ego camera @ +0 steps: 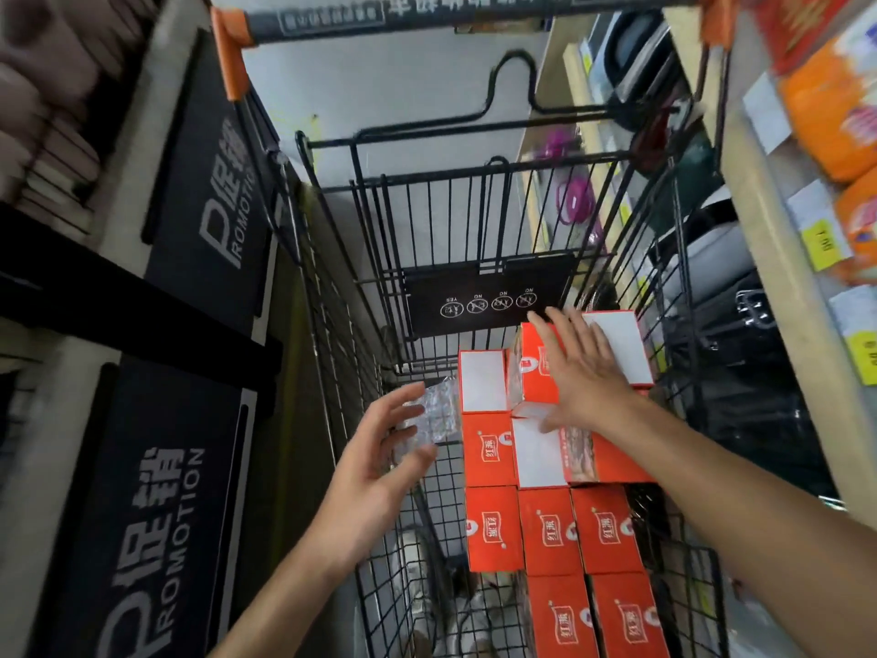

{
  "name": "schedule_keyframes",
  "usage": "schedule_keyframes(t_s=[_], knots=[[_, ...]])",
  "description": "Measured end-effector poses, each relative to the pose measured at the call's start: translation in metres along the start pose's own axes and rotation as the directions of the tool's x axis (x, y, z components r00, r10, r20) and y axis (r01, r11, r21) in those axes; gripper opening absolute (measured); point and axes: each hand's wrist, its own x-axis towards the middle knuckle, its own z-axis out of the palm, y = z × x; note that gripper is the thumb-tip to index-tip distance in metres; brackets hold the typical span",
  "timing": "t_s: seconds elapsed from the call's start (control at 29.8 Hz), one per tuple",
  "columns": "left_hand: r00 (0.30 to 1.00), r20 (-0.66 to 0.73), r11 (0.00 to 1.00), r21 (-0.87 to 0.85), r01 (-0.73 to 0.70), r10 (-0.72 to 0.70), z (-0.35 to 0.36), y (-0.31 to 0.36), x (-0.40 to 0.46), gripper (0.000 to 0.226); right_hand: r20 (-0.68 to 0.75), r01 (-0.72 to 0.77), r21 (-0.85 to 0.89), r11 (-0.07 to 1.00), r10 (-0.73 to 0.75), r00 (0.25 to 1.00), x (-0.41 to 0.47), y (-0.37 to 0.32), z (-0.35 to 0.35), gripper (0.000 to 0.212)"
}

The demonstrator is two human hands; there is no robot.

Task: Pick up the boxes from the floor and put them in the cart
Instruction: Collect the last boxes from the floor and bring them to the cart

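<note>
— Where do our hands sit?

— Both reach down into the black wire cart (332, 287). Our right hand (586, 372) lies flat with fingers spread on the topmost orange box (538, 368), which stands tilted on the stack at the far right of the basket; it presses rather than grips. Our left hand (379, 448) is open, fingers curled loosely around a clear, crinkled plastic packet (429, 413) just beside the boxes; whether it truly holds the packet we cannot tell.

— And the boxes?

— The orange boxes (550, 529) are packed in rows along the right side of the basket, some showing white faces, others red labels. The left strip of the basket floor is bare mesh.

— What surrounds us?

— A black promotion sign (156, 505) hangs on the left, and shelves (769, 239) with orange packages (825, 106) and yellow price tags run along the right. The cart handle (427, 11) crosses the top, blurred.
</note>
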Motion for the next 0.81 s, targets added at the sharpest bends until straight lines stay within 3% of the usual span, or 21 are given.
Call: schedule_keyframes(t_s=[0.17, 0.27, 0.44, 0.57, 0.81], knots=[[0.989, 0.034, 0.964, 0.224, -0.145, 0.141, -0.016, 0.063, -0.004, 0.055, -0.095, 0.072, 0.133, 0.988, -0.060, 0.994, -0.044, -0.007, -0.063, 0.138], [0.971, 0.090, 0.890, 0.389, -0.240, 0.223, -0.027, 0.112, -0.006, 0.055, -0.177, 0.101, 0.205, 0.974, -0.065, 0.982, -0.076, -0.014, -0.110, 0.127], [0.935, 0.194, 0.700, 0.621, -0.352, 0.298, -0.041, 0.201, -0.021, 0.067, -0.307, 0.206, 0.211, 0.956, -0.135, 0.942, -0.128, -0.012, -0.187, 0.107], [0.886, 0.254, 0.487, 0.760, -0.431, 0.388, -0.051, 0.258, -0.042, 0.074, -0.419, 0.244, 0.230, 0.942, -0.130, 0.899, -0.169, -0.009, -0.235, 0.094], [0.770, 0.411, 0.206, 0.803, -0.559, 0.488, -0.068, 0.315, -0.060, 0.078, -0.536, 0.217, 0.197, 0.956, -0.080, 0.840, -0.245, -0.016, -0.283, 0.088]])
